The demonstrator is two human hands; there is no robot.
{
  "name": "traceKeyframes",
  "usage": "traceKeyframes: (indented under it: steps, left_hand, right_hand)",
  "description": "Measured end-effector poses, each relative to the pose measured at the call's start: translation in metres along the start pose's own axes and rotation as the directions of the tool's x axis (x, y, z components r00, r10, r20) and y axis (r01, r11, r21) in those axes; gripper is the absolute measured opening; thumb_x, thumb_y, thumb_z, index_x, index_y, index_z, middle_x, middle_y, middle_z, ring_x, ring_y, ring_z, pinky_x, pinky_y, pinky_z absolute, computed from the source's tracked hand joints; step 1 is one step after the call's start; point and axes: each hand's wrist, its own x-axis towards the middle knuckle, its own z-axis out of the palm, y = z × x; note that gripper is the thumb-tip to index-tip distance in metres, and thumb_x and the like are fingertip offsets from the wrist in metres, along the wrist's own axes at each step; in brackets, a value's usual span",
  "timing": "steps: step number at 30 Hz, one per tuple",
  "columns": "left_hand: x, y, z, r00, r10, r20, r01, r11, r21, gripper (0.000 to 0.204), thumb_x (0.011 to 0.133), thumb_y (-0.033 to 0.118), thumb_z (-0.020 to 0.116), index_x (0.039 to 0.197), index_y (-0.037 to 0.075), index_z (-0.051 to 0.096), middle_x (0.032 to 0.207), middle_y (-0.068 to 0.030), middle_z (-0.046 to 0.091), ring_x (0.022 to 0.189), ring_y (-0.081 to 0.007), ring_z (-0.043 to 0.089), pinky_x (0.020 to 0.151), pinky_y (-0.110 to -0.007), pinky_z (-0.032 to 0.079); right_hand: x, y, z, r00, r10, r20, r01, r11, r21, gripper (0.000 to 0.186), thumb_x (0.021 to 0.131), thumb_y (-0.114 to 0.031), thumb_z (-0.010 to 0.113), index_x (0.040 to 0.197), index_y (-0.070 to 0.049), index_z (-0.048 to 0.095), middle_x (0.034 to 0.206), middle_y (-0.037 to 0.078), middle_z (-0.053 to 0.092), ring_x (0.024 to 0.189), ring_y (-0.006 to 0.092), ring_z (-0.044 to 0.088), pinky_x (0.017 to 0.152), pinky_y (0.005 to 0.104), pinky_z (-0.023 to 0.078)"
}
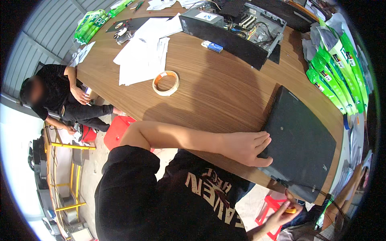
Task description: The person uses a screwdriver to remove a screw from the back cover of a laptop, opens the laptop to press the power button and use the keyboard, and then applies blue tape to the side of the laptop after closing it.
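Observation:
A closed black laptop (pixel 301 136) lies at the right end of the wooden table, its near corner by the table edge. My left hand (pixel 247 148) rests on its left edge, fingers stretched out and thumb apart, pressing lightly against the lid. Below the laptop's near edge, my right hand (pixel 283 213) is closed round a small yellow-orange handle (pixel 291 211). Most of that tool is hidden by the fingers, so its kind cannot be told. One fingertip reaches up close to the laptop's edge; whether it touches is unclear.
On the table (pixel 193 108) are a tape roll (pixel 175 84), loose white papers (pixel 140 60), a small blue box (pixel 215 47) and an opened desktop computer (pixel 225 40). Green packages (pixel 335 68) stand at the right. A seated person (pixel 52 92) and a red stool (pixel 116 130) are at the left.

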Motion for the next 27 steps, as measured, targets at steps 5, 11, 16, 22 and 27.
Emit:
traceKeyframes:
  steps: [5, 11, 16, 22, 27]
  left_hand:
    - [0.002, -0.001, -0.006, 1.000, -0.004, -0.007, 0.004, 1.000, -0.012, 0.030, 0.081, 0.027, 0.051, 0.108, 0.013, 0.050, 0.103, -0.0317, 0.059, 0.100, -0.0402, 0.060, 0.091, -0.045, 0.050]
    - [0.006, -0.007, -0.017, 0.998, -0.048, 0.031, 0.052, 0.988, -0.145, 0.035, 0.080, 0.025, 0.063, 0.112, 0.015, 0.054, 0.118, -0.0305, 0.054, 0.107, -0.0420, 0.057, 0.092, -0.046, 0.049]
    - [0.013, -0.018, -0.015, 0.995, -0.055, 0.083, 0.070, 0.979, -0.191, 0.033, 0.075, 0.032, 0.072, 0.096, 0.010, 0.059, 0.123, -0.0273, 0.052, 0.110, -0.0413, 0.055, 0.095, -0.046, 0.046]
    - [0.067, -0.055, -0.058, 0.956, -0.253, 0.147, 0.280, 0.938, -0.205, 0.026, 0.080, 0.023, 0.068, 0.100, 0.009, 0.059, 0.108, -0.0138, 0.063, 0.095, -0.0322, 0.061, 0.075, -0.035, 0.052]
    - [0.134, -0.144, -0.036, 0.894, -0.410, -0.180, 0.375, 0.905, -0.200, 0.031, 0.087, 0.012, 0.060, 0.116, 0.003, 0.054, 0.110, -0.0117, 0.062, 0.101, -0.0215, 0.059, 0.087, -0.031, 0.045]
  right_hand:
    - [-0.014, -0.010, 0.047, 0.971, -0.228, 0.075, 0.238, 0.952, -0.192, 0.025, 0.092, -0.021, 0.054, 0.096, 0.001, 0.041, 0.126, 0.019, 0.055, 0.124, 0.0394, 0.043, 0.095, 0.0397, 0.036]
    - [-0.013, -0.016, 0.053, 0.950, -0.210, 0.231, 0.285, 0.886, -0.367, 0.023, 0.081, -0.015, 0.063, 0.093, 0.000, 0.050, 0.129, 0.021, 0.050, 0.128, 0.0378, 0.038, 0.108, 0.0559, 0.020]
    - [-0.013, 0.001, 0.066, 0.967, -0.185, 0.176, 0.245, 0.863, -0.442, 0.032, 0.078, -0.024, 0.070, 0.090, -0.004, 0.047, 0.125, 0.013, 0.056, 0.125, 0.0296, 0.045, 0.105, 0.0535, 0.020]
    - [-0.002, -0.009, 0.060, 0.966, -0.251, 0.071, 0.257, 0.871, -0.418, 0.028, 0.078, -0.018, 0.070, 0.079, -0.009, 0.043, 0.122, 0.009, 0.060, 0.120, 0.0196, 0.051, 0.097, 0.0476, 0.027]
    - [0.000, 0.006, 0.060, 0.946, -0.323, -0.029, 0.283, 0.866, -0.413, 0.029, 0.075, -0.013, 0.071, 0.077, -0.010, 0.042, 0.113, 0.005, 0.065, 0.108, 0.0174, 0.058, 0.091, 0.0427, 0.031]
